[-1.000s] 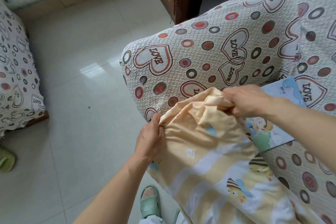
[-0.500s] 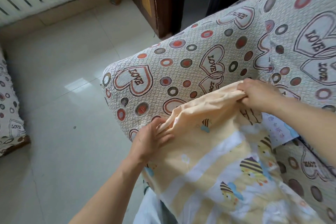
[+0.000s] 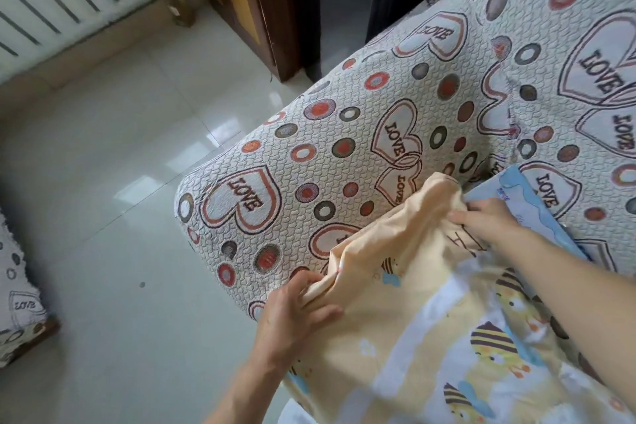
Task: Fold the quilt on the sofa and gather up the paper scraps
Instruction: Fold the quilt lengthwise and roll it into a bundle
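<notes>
Yellow bee-print quilt (image 3: 430,313) lies on the sofa (image 3: 309,162), over its front edge. Left hand (image 3: 292,313) has its grip closed on the quilt's near corner; right hand (image 3: 488,220) pinches the far corner, beside a blue-bordered paper (image 3: 530,206) on the sofa.

- The quilt (image 3: 430,330) runs off the bottom edge, its lower part blurred.
- The right hand (image 3: 488,220) and quilt cover part of a blue paper (image 3: 530,206); its print is unreadable.
- The sofa (image 3: 309,155) is cut off at right.
</notes>
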The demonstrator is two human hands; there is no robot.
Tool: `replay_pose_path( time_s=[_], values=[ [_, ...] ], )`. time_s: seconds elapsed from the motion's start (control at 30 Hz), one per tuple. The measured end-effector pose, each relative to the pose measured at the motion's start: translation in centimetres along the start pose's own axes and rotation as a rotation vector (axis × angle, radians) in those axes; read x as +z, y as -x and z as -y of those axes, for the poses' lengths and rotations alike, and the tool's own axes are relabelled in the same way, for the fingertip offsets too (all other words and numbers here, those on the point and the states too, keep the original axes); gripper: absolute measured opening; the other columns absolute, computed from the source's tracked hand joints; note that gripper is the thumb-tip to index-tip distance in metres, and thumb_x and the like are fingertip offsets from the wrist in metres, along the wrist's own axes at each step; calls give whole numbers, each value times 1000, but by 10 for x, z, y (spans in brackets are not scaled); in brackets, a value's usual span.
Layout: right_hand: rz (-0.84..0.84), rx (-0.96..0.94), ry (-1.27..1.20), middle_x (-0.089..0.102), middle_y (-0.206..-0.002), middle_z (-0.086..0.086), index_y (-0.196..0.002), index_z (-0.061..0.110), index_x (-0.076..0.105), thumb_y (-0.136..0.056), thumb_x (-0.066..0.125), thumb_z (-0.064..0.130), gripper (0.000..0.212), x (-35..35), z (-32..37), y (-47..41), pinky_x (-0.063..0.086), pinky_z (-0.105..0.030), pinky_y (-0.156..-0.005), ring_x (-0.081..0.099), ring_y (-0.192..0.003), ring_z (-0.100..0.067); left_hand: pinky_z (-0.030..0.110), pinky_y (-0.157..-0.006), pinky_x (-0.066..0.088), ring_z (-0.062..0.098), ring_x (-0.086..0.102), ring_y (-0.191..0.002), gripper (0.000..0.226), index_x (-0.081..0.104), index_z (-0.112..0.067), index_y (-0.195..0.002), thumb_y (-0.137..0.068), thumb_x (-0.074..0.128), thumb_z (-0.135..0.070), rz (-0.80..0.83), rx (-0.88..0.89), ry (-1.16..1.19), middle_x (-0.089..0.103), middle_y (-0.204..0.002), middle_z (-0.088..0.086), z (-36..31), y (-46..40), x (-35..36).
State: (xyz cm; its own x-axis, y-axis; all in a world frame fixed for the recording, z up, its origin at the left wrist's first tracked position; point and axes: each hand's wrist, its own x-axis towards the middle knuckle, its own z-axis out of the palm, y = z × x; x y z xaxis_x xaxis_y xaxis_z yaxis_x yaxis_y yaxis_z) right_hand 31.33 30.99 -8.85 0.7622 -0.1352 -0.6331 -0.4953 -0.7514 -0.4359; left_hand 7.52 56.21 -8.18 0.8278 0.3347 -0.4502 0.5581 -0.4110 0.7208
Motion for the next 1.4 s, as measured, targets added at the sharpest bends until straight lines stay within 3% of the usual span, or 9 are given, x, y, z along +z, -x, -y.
replay_pose_path(
  time_s=[0.23, 0.4, 0.73, 0.87, 1.0, 1.13, 1.23, 1.33, 1.4],
  values=[
    [-275, -237, -32, 53, -62, 0, -78, 17, 65, -78, 71, 13, 7, -32, 31, -15, 35, -31, -59, 50, -68, -25, 19, -65, 47, -7, 58, -67, 40, 65, -45, -92, -59, 87, -50, -24, 112, 15, 67, -74, -20, -26, -28, -7],
    [-571, -243, 44, 61, -81, -7, -90, 21, 63, -81, 65, 28, 12, -50, 62, -29, 48, -40, -73, 60, -83, -34, 20, -68, 45, 1, 57, -73, 42, 69, -32, -100, -63, 86, -43, -144, 230, -20, 62, -80, -23, -68, -66, -24],
    [-740, -487, -193, 48, -64, 10, -93, 19, 58, -87, 53, 32, 16, -49, 136, -45, 36, -34, -59, 50, -71, -20, 29, -62, 45, 10, 53, -70, 34, 74, -23, -99, -75, 72, -47, -397, 499, -52, 57, -80, -10, -91, -119, -90],
    [-614, -418, -140, 57, -80, -5, -90, 20, 57, -86, 53, 23, 6, -37, 141, -49, 48, -43, -68, 55, -75, -26, 31, -65, 47, 10, 53, -72, 36, 73, -25, -101, -74, 74, -48, -326, 416, -110, 58, -82, -11, -84, -126, -96],
    [-518, -264, 134, 58, -116, -13, -105, 19, 55, -86, 55, 16, 20, -32, 148, -40, 43, -42, -87, 54, -107, -35, 28, -67, 44, 11, 60, -79, 35, 70, -35, -102, -70, 82, -43, -253, 311, -178, 65, -90, -15, -78, -129, -99],
    [-610, -747, 418, 53, -121, -12, -119, 14, 52, -81, 54, 1, 40, -21, 168, -16, 34, -45, -96, 45, -115, -31, 34, -71, 52, 13, 63, -84, 40, 65, -40, -107, -71, 76, -54, -175, 239, -226, 68, -95, -13, -79, -131, -107],
    [-387, -1228, 568, 65, -102, -4, -101, 15, 66, -83, 52, 12, 23, 11, 191, 8, 37, -42, -91, 56, -100, -27, 31, -73, 50, 10, 62, -88, 42, 58, -37, -118, -80, 73, -43, -120, 226, -191, 65, -99, -14, -73, -128, -114],
    [8, -1264, 804, 61, -111, 3, -111, 25, 62, -82, 38, 49, 44, 43, 203, 27, 32, -43, -96, 54, -108, -20, 36, -80, 53, 14, 63, -98, 45, 51, -35, -123, -81, 67, -27, -76, 187, -81, 62, -107, -12, -61, -119, -125],
    [121, -1211, 955, 53, -119, 7, -119, 32, 52, -77, 41, 61, 52, 53, 204, 33, 24, -37, -97, 46, -115, -14, 37, -82, 55, 13, 61, -100, 57, 46, -37, -126, -73, 65, -29, 53, 158, -74, 61, -114, -10, -57, -112, -134]
  ],
)
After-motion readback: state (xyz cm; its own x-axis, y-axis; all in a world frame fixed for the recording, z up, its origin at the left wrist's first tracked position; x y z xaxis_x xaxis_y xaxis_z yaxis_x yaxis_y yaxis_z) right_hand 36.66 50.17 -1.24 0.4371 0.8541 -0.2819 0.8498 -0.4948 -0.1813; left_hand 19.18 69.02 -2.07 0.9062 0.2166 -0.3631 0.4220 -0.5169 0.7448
